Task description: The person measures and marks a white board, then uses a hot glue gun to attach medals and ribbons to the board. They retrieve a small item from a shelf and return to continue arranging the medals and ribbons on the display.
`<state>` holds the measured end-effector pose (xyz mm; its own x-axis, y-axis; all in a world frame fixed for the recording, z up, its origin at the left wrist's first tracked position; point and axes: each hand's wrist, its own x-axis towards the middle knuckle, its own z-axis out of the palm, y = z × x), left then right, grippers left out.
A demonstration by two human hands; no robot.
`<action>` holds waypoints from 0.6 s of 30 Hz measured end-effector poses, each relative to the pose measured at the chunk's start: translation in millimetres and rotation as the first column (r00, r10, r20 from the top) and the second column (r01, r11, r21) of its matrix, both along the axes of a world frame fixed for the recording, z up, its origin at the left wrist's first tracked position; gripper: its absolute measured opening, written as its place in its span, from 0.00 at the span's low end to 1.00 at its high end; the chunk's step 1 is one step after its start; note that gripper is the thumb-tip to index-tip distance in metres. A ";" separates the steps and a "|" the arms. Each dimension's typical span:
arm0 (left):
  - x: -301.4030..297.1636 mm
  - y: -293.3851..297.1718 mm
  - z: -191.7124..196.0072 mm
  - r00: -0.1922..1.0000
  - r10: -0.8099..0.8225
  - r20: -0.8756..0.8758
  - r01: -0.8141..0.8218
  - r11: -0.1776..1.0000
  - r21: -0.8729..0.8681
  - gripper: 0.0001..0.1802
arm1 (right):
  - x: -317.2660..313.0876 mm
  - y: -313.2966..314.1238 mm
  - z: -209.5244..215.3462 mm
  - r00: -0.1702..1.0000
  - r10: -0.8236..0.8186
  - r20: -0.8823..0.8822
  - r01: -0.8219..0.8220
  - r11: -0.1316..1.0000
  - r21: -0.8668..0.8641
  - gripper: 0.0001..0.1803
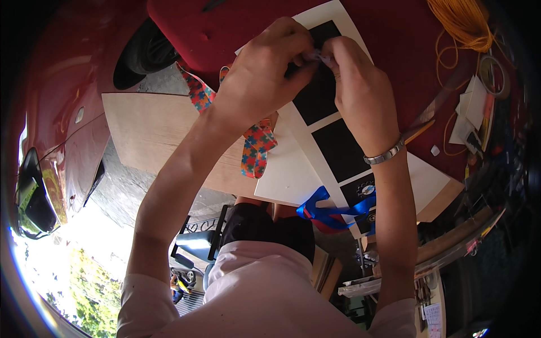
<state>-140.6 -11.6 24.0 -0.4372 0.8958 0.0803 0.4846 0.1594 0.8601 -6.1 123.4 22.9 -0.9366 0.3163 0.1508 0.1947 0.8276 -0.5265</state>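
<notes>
Above a white strip (325, 125) with black rectangles on it, my two hands meet at the fingertips. My left hand (276, 65) and my right hand (360, 84) are both closed in a pinch on a small, clear, whitish piece of plastic (316, 57). Its exact kind is too small to make out. A band with a colourful puzzle-piece pattern (258, 151) hangs under my left wrist, partly hidden by the forearm. Blue ribbon (322, 212) lies in loops over the near end of the strip, beside my right forearm, which wears a metal bracelet (385, 155).
The table has a dark red cover (394, 34). A pale wooden board (152, 127) juts out at the left. Orange cord (465, 25), a tape roll (494, 76) and white scraps (470, 107) lie at the right. A red car (73, 101) stands to the left.
</notes>
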 end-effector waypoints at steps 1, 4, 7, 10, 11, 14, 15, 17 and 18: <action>-0.3 0.2 -1.1 1.000 0.002 -0.021 -0.003 1.000 -0.006 0.12 | -0.1 0.4 0.2 1.000 -0.011 -0.016 0.011 1.000 -0.020 0.12; -0.5 -0.1 -2.9 1.000 0.008 -0.023 -0.008 1.000 -0.010 0.11 | 0.3 2.3 2.8 0.998 -0.037 -0.047 0.032 0.994 -0.103 0.13; -0.5 -0.6 -2.2 1.000 0.006 -0.006 -0.006 1.000 0.006 0.10 | 1.5 2.8 7.3 1.000 -0.022 -0.001 0.022 0.993 -0.115 0.13; -1.1 -0.2 -1.0 1.000 -0.009 0.021 0.009 1.000 0.023 0.11 | -0.2 0.5 8.2 0.999 -0.017 0.046 0.021 0.995 -0.099 0.11; -1.5 0.0 -0.7 0.999 -0.015 0.033 0.014 1.000 0.028 0.11 | -1.1 -0.4 7.8 0.998 -0.020 0.056 0.025 0.995 -0.098 0.10; -4.3 0.0 -0.1 0.998 -0.040 0.050 0.039 0.999 0.030 0.11 | -3.5 -3.1 4.8 0.999 -0.041 0.026 0.043 0.996 -0.075 0.09; -5.2 0.0 0.0 0.997 -0.045 0.061 0.043 0.998 0.035 0.11 | -4.1 -3.3 3.6 0.999 -0.039 0.029 0.041 0.997 -0.060 0.09; -7.0 0.0 -0.1 0.995 -0.056 0.084 0.052 0.998 0.045 0.11 | -5.4 -3.4 1.0 0.999 -0.036 0.036 0.037 0.999 -0.030 0.09; -7.6 0.0 -0.1 0.995 -0.055 0.081 0.052 0.998 0.043 0.11 | -6.2 -3.4 -0.5 0.999 -0.035 0.035 0.036 0.999 -0.019 0.10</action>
